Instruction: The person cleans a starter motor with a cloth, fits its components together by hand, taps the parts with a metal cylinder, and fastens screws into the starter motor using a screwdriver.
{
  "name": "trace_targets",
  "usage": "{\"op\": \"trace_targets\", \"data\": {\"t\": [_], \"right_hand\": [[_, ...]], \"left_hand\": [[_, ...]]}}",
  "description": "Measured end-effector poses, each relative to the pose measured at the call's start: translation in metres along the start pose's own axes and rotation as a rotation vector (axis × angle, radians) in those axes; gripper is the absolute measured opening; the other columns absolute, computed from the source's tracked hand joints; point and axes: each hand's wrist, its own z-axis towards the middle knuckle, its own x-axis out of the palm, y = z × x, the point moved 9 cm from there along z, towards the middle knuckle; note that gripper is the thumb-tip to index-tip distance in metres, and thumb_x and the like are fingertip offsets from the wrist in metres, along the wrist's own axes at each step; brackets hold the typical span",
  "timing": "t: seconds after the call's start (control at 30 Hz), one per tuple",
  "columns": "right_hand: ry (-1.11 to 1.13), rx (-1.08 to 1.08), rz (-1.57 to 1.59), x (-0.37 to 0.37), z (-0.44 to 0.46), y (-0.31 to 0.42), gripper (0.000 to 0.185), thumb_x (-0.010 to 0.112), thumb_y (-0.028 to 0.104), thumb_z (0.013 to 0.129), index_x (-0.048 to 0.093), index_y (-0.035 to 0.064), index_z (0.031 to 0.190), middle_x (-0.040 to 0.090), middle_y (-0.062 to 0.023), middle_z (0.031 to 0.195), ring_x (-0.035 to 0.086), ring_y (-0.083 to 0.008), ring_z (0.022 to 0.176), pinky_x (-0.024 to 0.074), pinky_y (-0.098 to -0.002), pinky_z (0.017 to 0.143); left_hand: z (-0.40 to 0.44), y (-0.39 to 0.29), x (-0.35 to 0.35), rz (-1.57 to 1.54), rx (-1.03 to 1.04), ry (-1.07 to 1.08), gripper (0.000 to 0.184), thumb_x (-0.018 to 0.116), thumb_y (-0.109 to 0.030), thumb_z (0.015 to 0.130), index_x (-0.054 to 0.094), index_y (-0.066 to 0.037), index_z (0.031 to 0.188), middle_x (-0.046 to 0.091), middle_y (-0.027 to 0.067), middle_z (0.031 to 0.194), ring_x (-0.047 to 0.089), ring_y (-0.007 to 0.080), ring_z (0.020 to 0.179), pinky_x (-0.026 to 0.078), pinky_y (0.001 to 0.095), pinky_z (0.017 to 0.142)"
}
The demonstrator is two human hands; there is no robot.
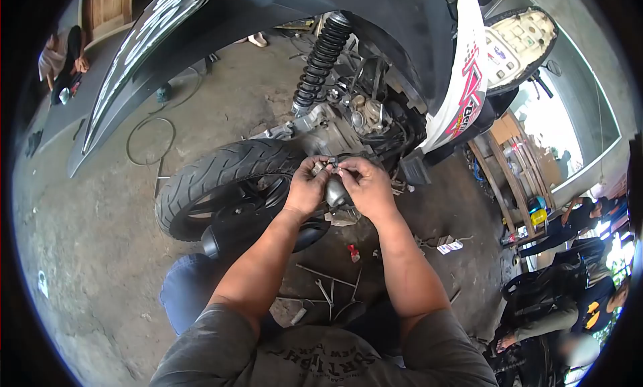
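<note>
Left grip (pixel 308 186): thumb and fingertips drawn together, pinching a small part (pixel 333 163). Right grip (pixel 366 183): likewise closed on the small part, thumb and forefinger meeting it from the other side. Detail at the fingertips is too fine to tell whether it is one piece or two. Location of the small part: held up between both hands, in front of the engine (pixel 370 116) of a scooter. Directly below it in view, between the hands, is a rounded metal component (pixel 337 191); contact with the hands cannot be determined.

Rear wheel assembly: black tyre (pixel 197 186) with deep tread, to the left of the hands. Suspension: black coil spring (pixel 321 62), inclined, above the tyre in view. Bodywork: white side panel (pixel 462 96) with pink lettering, to the upper right; beyond it, a seat (pixel 521 49) showing its cream underside.

Floor (pixel 100 233): stained concrete. Near the person, a spanner (pixel 325 294) lies among other metal tools; a red item (pixel 353 252) and a white packet (pixel 450 246) lie apart. Farther off at left, a wire loop (pixel 151 141). Another person (pixel 595 312) sits at the lower right.
</note>
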Motion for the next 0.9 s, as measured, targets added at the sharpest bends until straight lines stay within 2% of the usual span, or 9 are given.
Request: {"op": "trace_targets", "data": {"t": [0.03, 0.23, 0.37, 0.57, 0.73, 0.9], "right_hand": [[0.008, -0.087, -0.101, 0.001, 0.003, 0.008, 0.02, 0.067, -0.002, 0.084, 0.067, 0.0021, 0.104, 0.073, -0.0075, 0.094, 0.069, -0.0204, 0.078, 0.0535, -0.029, 0.071], [0.086, -0.058, -0.139, 0.004, 0.014, 0.002, 0.017, 0.066, 0.0, 0.084, 0.066, 0.0039, 0.1, 0.073, -0.0076, 0.09, 0.069, -0.0256, 0.078, 0.0542, -0.0334, 0.071], [0.139, -0.093, -0.197, 0.008, 0.012, 0.009, 0.006, 0.067, 0.007, 0.086, 0.063, 0.0066, 0.091, 0.072, -0.0075, 0.081, 0.066, -0.0313, 0.071, 0.0525, -0.0407, 0.066], [0.026, -0.24, -0.35, 0.013, 0.009, 0.014, 0.009, 0.066, 0.006, 0.086, 0.065, 0.0083, 0.094, 0.071, -0.0074, 0.083, 0.066, -0.03, 0.075, 0.0527, -0.0395, 0.068], [0.054, -0.26, -0.275, 0.014, 0.017, 0.013, 0.009, 0.068, 0.007, 0.084, 0.066, 0.0103, 0.092, 0.071, -0.0062, 0.083, 0.065, -0.0305, 0.076, 0.052, -0.0404, 0.072], [0.15, -0.343, -0.378, 0.019, 0.026, 0.013, 0.011, 0.069, 0.006, 0.082, 0.067, 0.0099, 0.092, 0.071, -0.0056, 0.089, 0.065, -0.0304, 0.079, 0.0516, -0.0397, 0.077]], "left_hand": [[0.002, 0.0, -0.001, 0.0, 0.001, 0.008, 0.023, 0.062, -0.01, 0.098, 0.059, -0.005, 0.12, 0.065, 0.0086, 0.099, 0.059, 0.0132, 0.084, 0.052, 0.0261, 0.075], [0.001, -0.002, 0.004, -0.041, -0.036, 0.024, 0.025, 0.062, -0.01, 0.098, 0.058, -0.005, 0.122, 0.065, 0.0085, 0.099, 0.059, 0.0135, 0.084, 0.052, 0.0254, 0.075], [0.007, 0.009, 0.0, -0.083, -0.047, 0.019, 0.025, 0.062, -0.011, 0.098, 0.057, -0.005, 0.122, 0.066, 0.0088, 0.1, 0.059, 0.0135, 0.085, 0.051, 0.0246, 0.075], [0.006, 0.007, -0.002, -0.156, -0.095, 0.001, 0.025, 0.062, -0.011, 0.098, 0.057, -0.005, 0.122, 0.066, 0.0094, 0.102, 0.06, 0.0147, 0.085, 0.052, 0.0255, 0.074], [0.006, 0.014, 0.004, -0.336, -0.154, 0.039, 0.023, 0.062, -0.01, 0.099, 0.057, -0.006, 0.121, 0.065, 0.0089, 0.1, 0.061, 0.0153, 0.084, 0.053, 0.0265, 0.072], [0.003, 0.009, 0.008, -0.399, -0.188, 0.081, 0.023, 0.061, -0.009, 0.099, 0.057, -0.007, 0.121, 0.064, 0.0083, 0.098, 0.061, 0.0156, 0.084, 0.053, 0.0268, 0.071]]}}
